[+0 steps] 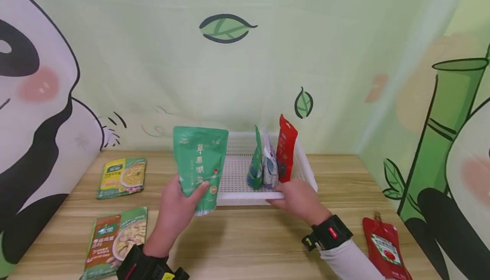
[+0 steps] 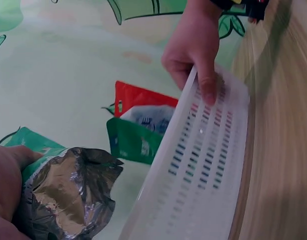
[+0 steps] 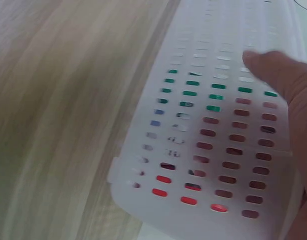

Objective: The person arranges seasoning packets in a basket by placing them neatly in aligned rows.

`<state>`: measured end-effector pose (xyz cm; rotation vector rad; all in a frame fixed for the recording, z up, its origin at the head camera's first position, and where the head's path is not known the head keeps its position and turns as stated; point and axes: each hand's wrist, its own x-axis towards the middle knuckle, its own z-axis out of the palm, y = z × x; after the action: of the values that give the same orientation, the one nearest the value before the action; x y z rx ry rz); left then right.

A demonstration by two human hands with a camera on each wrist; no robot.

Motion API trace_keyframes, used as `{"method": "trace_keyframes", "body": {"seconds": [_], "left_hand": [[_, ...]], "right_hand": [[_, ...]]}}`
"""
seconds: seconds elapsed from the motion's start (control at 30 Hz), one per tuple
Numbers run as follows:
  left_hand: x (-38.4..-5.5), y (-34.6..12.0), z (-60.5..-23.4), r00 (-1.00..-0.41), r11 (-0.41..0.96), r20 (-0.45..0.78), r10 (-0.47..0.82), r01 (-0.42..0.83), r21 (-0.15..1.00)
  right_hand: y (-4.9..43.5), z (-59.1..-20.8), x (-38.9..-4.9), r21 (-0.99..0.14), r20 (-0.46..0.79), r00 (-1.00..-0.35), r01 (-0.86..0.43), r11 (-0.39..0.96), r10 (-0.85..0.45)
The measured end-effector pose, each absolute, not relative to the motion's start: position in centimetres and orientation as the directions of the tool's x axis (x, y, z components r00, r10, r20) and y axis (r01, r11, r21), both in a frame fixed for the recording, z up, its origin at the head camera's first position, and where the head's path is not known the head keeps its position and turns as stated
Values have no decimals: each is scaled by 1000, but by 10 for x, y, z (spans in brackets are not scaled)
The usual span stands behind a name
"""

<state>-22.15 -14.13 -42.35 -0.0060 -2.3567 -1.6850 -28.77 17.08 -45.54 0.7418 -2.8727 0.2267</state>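
My left hand [image 1: 178, 205] grips an upright green salt pouch [image 1: 200, 161] by its lower part, thumb across the printed front. It is held up at the left end of a white perforated basket [image 1: 245, 198]. In the left wrist view the silvery bottom of the pouch [image 2: 73, 195] shows. My right hand [image 1: 300, 199] pinches the basket's front rim near its right corner, with the thumb on the outer wall in the right wrist view. Inside the basket, toward the right, stand a green packet [image 1: 255, 165], a white and purple packet [image 1: 270, 165] and a red packet [image 1: 286, 148].
At the left of the wooden table [image 1: 245, 246] lie a yellow and green food packet [image 1: 121, 178] and a brown and green one [image 1: 116, 241]. A red spouted tomato pouch [image 1: 386, 246] lies at the right. A printed cloth backdrop [image 1: 245, 71] rises behind the basket.
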Motion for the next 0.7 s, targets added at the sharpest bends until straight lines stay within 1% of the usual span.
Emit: {"method": "trace_keyframes", "body": {"seconds": [0.07,0.17,0.3,0.37,0.43,0.5,0.6,0.7], "left_hand": [[-221,-135,-425,-974,307,201,-102,161,938],[-219,-126,-428,-979,270,193,-57,171,948],[-216,-114,-431,-984,208,175,-25,166,964],[-213,-108,-432,-985,186,170,-13,164,969],[-211,-101,-433,-986,173,167,-4,163,971],[-208,-94,-433,-986,156,168,6,167,974],[-204,-84,-433,-984,103,175,34,178,979],[-198,-76,-433,-981,55,184,65,188,981]], "right_hand": [[171,-454,-287,-166,188,-869,-488,857,-459],[170,-450,-283,-306,205,-866,-499,811,-456],[163,-446,-272,-528,284,-840,-540,656,-462],[156,-443,-266,-604,327,-828,-553,573,-455],[148,-441,-259,-683,343,-837,-534,498,-427],[140,-437,-251,-782,321,-861,-476,402,-396],[130,-433,-242,-921,240,-891,-335,200,-385],[121,-428,-234,-990,135,-895,-143,-13,-424]]}}
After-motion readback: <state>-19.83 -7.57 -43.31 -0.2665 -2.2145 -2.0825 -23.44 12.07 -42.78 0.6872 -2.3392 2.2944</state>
